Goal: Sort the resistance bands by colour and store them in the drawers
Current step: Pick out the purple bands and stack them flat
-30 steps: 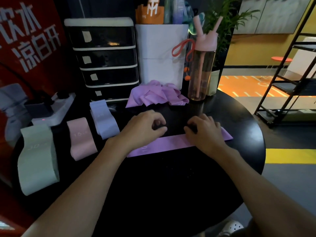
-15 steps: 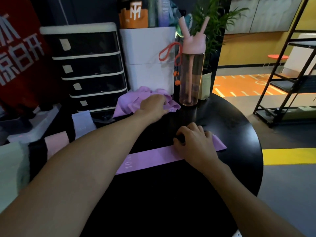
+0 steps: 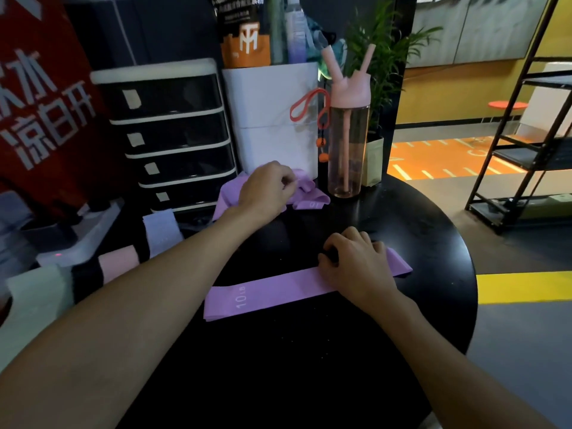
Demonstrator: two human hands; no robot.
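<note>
A flat purple band marked 10 LB (image 3: 266,295) lies across the round black table (image 3: 433,243). My right hand (image 3: 356,264) rests on its right part with curled fingers pressing it down. My left hand (image 3: 267,188) reaches to the back and pinches a band in the crumpled purple pile (image 3: 309,199). A black drawer unit with white frames (image 3: 173,134) stands at the back left, all drawers closed. Lavender (image 3: 162,227), pink (image 3: 119,261) and pale green (image 3: 40,292) bands lie at the left.
A white box (image 3: 272,119) holding packets stands behind the pile. A pink-lidded water bottle (image 3: 348,134) stands right of it, with a potted plant (image 3: 380,72) behind. A white power strip (image 3: 77,243) sits at the left. A black metal shelf (image 3: 532,134) stands at the right.
My left hand left the flat purple band and reached back to the crumpled purple pile, where it now pinches a band. My right hand stayed on the flat band.
</note>
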